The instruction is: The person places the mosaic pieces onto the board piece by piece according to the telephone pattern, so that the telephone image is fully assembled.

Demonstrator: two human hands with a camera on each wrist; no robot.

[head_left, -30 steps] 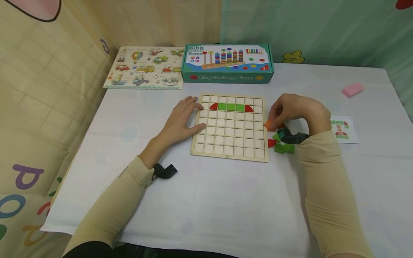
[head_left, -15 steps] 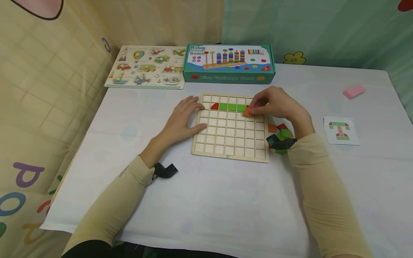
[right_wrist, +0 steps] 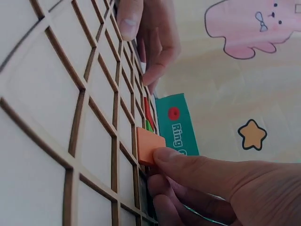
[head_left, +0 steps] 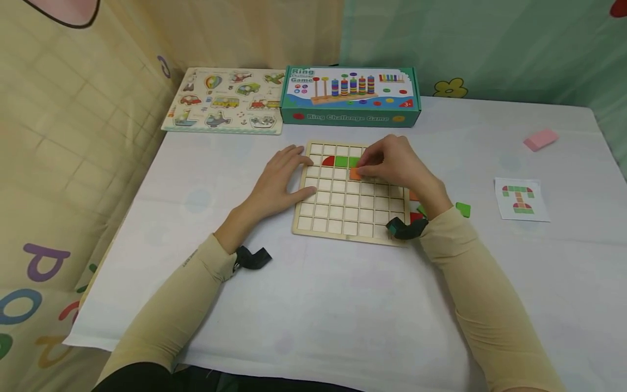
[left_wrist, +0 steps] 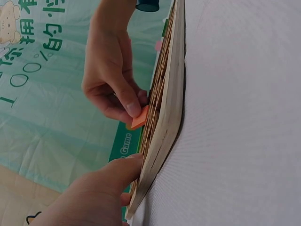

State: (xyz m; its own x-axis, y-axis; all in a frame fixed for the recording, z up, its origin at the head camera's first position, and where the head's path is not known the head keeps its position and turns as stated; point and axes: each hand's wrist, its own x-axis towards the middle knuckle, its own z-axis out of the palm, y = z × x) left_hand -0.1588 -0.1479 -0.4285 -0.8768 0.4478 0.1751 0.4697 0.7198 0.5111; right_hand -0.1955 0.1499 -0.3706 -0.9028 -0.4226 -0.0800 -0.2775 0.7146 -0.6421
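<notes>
A wooden grid board [head_left: 344, 213] lies on the white table. My left hand [head_left: 279, 179] rests at its left edge, thumb and fingertips on the frame. Between thumb and fingers my right hand [head_left: 395, 161] pinches an orange square tile [right_wrist: 149, 145], tilted over a cell just below the upper row of pieces. In that row a red quarter-round tile [head_left: 329, 161] and green square tiles [head_left: 341, 161] show; the row's right part is hidden behind the right hand. Past the board's right edge lie loose tiles, among them a green one [head_left: 462, 209], partly covered by the right wrist.
A pattern card [head_left: 522, 200] lies to the right, with a pink block [head_left: 541, 140] farther back. Behind the board stand a green Ring Challenge Game box [head_left: 350, 98] and a vehicle picture puzzle [head_left: 222, 102].
My right hand has carried the orange tile from the loose tiles leftward over the board, to the cell under the green row. The left hand has stayed at the board's edge.
</notes>
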